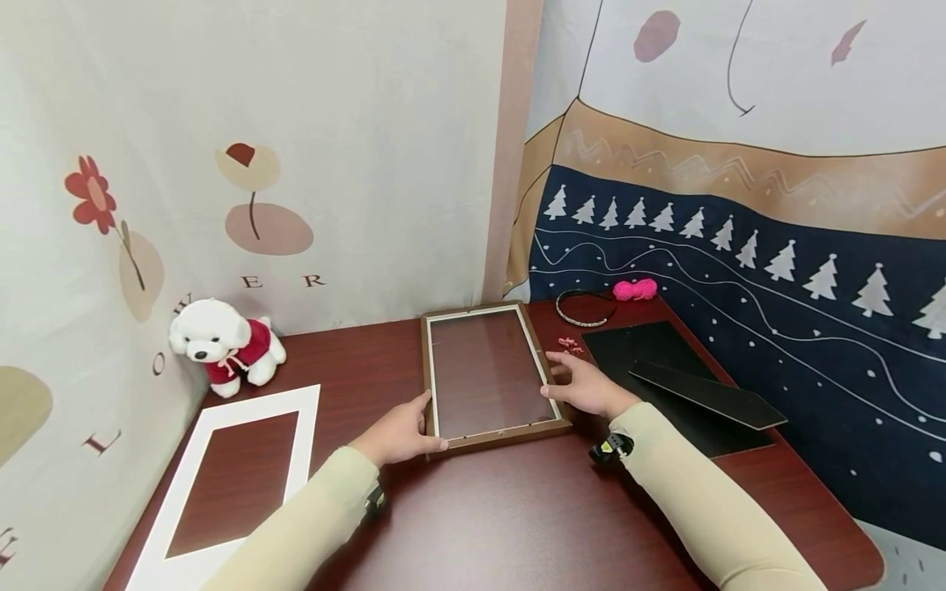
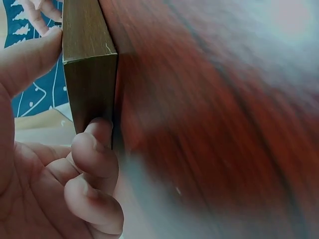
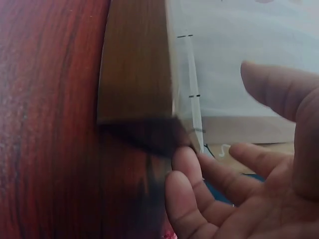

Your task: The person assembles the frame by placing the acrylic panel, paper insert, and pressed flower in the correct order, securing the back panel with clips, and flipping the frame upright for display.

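The left hand (image 1: 399,432) grips the near left corner of a brown rectangular wooden frame (image 1: 510,436), which lies between the hands on the reddish-brown table (image 1: 488,517); farther, the right hand (image 1: 584,386) touches its right side with relaxed fingers, thumb apart.

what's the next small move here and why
Probably let the left hand release the frame and reach for the white mat: it lies apart on that side, the black board is also off, and the tabletop shows through the frame.
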Action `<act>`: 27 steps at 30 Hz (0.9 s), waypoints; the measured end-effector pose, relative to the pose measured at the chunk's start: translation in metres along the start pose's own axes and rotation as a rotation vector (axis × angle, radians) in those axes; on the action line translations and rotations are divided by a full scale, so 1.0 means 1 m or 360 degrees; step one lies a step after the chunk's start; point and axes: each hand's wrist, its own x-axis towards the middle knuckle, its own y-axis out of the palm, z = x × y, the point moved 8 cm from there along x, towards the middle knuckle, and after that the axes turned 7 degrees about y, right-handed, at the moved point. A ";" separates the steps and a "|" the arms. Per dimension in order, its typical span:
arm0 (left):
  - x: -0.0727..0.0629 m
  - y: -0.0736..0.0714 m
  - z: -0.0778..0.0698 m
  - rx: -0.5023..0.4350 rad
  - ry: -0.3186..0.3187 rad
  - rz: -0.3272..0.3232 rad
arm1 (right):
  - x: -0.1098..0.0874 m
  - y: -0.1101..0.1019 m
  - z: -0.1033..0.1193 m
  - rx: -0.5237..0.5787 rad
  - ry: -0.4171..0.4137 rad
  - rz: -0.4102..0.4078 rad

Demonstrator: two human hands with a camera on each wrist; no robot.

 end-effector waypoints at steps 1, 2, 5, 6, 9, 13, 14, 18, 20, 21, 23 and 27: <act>-0.002 -0.001 0.002 0.0003 -0.0006 -0.0002 | 0.000 0.002 0.001 0.0005 -0.0009 0.0026; -0.005 -0.002 0.003 0.0004 -0.0017 -0.0005 | -0.001 0.004 0.001 0.0013 -0.0018 0.0050; -0.010 -0.006 0.007 0.0022 -0.0032 -0.0015 | -0.001 0.009 0.004 -0.0028 -0.0081 0.0119; -0.012 -0.007 0.009 0.0019 -0.0040 -0.0015 | -0.001 0.011 0.005 -0.0041 -0.0098 0.0140; -0.015 -0.009 0.013 0.0012 -0.0049 -0.0017 | -0.001 0.016 0.007 -0.0075 -0.0149 0.0196; -0.020 -0.012 0.019 0.0008 -0.0078 -0.0015 | -0.001 0.021 0.010 -0.0089 -0.0182 0.0238; -0.021 -0.013 0.020 0.0013 -0.0080 -0.0016 | 0.000 0.022 0.011 -0.0093 -0.0192 0.0245; -0.022 -0.014 0.023 0.0005 -0.0089 -0.0019 | 0.000 0.025 0.013 -0.0131 -0.0216 0.0261; -0.023 -0.014 0.024 -0.0005 -0.0078 -0.0022 | 0.001 0.027 0.012 -0.0182 -0.0218 0.0260; -0.023 -0.014 0.025 -0.0009 -0.0074 -0.0025 | 0.000 0.027 0.012 -0.0211 -0.0215 0.0257; -0.024 -0.016 0.026 -0.0009 -0.0061 -0.0038 | 0.001 0.028 0.011 -0.0266 -0.0210 0.0251; -0.029 -0.025 0.031 -0.0008 -0.0035 -0.0116 | 0.001 0.028 0.010 -0.0325 -0.0200 0.0243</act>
